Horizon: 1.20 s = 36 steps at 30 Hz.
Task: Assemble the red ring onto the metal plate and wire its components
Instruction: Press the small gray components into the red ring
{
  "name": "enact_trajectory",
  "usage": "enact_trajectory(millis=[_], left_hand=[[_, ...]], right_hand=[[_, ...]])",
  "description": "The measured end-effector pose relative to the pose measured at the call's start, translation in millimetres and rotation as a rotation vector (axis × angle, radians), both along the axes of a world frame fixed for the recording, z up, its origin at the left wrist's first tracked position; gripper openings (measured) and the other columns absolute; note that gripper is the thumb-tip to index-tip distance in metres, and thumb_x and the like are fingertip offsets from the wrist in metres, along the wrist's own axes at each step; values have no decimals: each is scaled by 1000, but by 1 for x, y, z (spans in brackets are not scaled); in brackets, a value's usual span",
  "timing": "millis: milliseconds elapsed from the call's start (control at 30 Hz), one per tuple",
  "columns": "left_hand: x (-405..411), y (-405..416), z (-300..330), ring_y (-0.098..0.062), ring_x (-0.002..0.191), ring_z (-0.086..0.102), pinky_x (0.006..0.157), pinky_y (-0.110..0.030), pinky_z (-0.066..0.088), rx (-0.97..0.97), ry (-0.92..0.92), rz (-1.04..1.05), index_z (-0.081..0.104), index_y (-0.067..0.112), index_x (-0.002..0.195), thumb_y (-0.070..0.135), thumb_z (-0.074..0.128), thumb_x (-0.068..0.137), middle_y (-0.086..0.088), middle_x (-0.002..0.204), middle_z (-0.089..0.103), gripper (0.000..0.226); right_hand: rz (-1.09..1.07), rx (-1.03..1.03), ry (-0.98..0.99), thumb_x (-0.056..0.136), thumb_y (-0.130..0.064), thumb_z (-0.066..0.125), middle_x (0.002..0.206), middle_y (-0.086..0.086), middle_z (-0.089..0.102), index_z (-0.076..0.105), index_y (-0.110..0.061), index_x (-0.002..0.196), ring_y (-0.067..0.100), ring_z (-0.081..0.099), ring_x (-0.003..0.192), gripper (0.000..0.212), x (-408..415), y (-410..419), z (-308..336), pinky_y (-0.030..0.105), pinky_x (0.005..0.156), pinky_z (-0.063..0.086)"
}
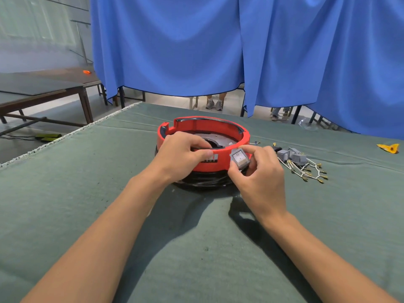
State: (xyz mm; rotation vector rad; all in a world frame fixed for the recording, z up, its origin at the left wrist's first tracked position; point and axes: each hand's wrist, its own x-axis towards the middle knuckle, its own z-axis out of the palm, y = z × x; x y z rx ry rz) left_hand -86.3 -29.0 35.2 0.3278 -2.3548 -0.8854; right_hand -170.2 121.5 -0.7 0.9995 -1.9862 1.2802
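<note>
So the red ring [203,147] sits mid-desk on a black base wrapped in film [203,182], and that's my landmark for everything here. Inside the ring you can see the metal plate [220,139] lying flat, so the ring looks like it's already seated around it.

Left of the ring's front, the left hand [181,154] is the grip holding it steady, fingers hooked over the near rim and thumb pressed on the outside wall by the label. At the ring's front right, the right hand [260,171] pinches a small grey switch [239,159], face tilted up toward the camera, touching or just off the ring's outer wall. I can't tell if there's a cutout behind it, the hand hides that bit. My guess is the switch goes inward, away from the person, so the right hand is the one to watch.

Right of the ring, a cluster of grey parts [293,155] and white wires with brass terminals [308,171] lie loose on the desk [87,193], so the wiring isn't done yet.
</note>
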Motion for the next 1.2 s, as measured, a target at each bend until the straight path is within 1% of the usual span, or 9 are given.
enact_trajectory(millis=[133, 200, 267, 667, 767, 833, 933, 1100, 1200], left_hand=[[0, 9, 8, -12, 87, 67, 84, -38, 55, 18, 72, 7, 76, 15, 96, 19, 64, 89, 4, 87, 72, 15], [1, 10, 10, -11, 88, 66, 84, -37, 55, 23, 58, -2, 75, 15, 99, 20, 62, 90, 5, 89, 70, 17], [2, 11, 11, -11, 89, 65, 84, -36, 55, 34, 53, -3, 75, 15, 101, 21, 61, 91, 5, 89, 69, 18], [5, 12, 15, -14, 90, 65, 84, -38, 56, 109, 46, 35, 75, 15, 100, 23, 63, 90, 3, 90, 69, 17], [6, 14, 17, -17, 92, 65, 84, -39, 56, 127, 39, 36, 74, 13, 101, 23, 63, 90, 2, 92, 68, 19], [6, 14, 17, -18, 92, 65, 84, -40, 56, 137, 37, 38, 74, 12, 101, 22, 63, 90, 1, 93, 68, 19], [7, 14, 17, -16, 90, 66, 82, -40, 57, 140, 41, 44, 75, 13, 98, 21, 63, 90, 1, 89, 68, 17], [8, 12, 14, -13, 81, 66, 79, -40, 56, 72, 29, 60, 75, 18, 84, 18, 65, 85, 5, 79, 70, 11], [10, 16, 11, -12, 73, 63, 81, -39, 52, -21, -12, 88, 70, 24, 69, 27, 56, 75, 13, 66, 65, 16]], right_hand=[[-47, -13, 39, 75, -8, 74, 83, -2, 45, 68, -7, 104, 7, 40, 62, 29, 1, 0, 2, 14, 63, 33], [-49, -19, 50, 76, -7, 74, 81, -1, 45, 68, -6, 105, 5, 37, 63, 29, 1, 0, 2, 9, 65, 32], [-46, -28, 64, 77, -6, 74, 80, -1, 45, 68, -5, 105, 5, 36, 66, 29, 1, 0, 2, 3, 67, 31], [-29, -8, 106, 80, -13, 75, 81, -7, 44, 65, -6, 105, 2, 36, 64, 28, 3, 2, 1, -2, 63, 32], [-28, -14, 113, 79, -15, 75, 81, -9, 43, 65, -7, 104, -10, 41, 63, 27, 4, 2, 0, -3, 61, 31], [-28, -17, 124, 79, -15, 75, 82, -10, 44, 65, -8, 103, -10, 39, 62, 28, 4, 2, 0, -4, 61, 31], [-41, -23, 146, 79, -17, 75, 81, -11, 45, 66, -9, 102, 1, 34, 59, 27, 3, 1, -1, -3, 61, 31], [-48, -96, 117, 80, -25, 72, 73, -11, 48, 65, -14, 100, 2, 39, 60, 24, 0, 4, 0, 4, 58, 32], [-29, -132, 45, 77, -29, 70, 68, -15, 47, 63, -19, 94, -3, 46, 59, 21, -2, 6, -2, 5, 58, 33]])
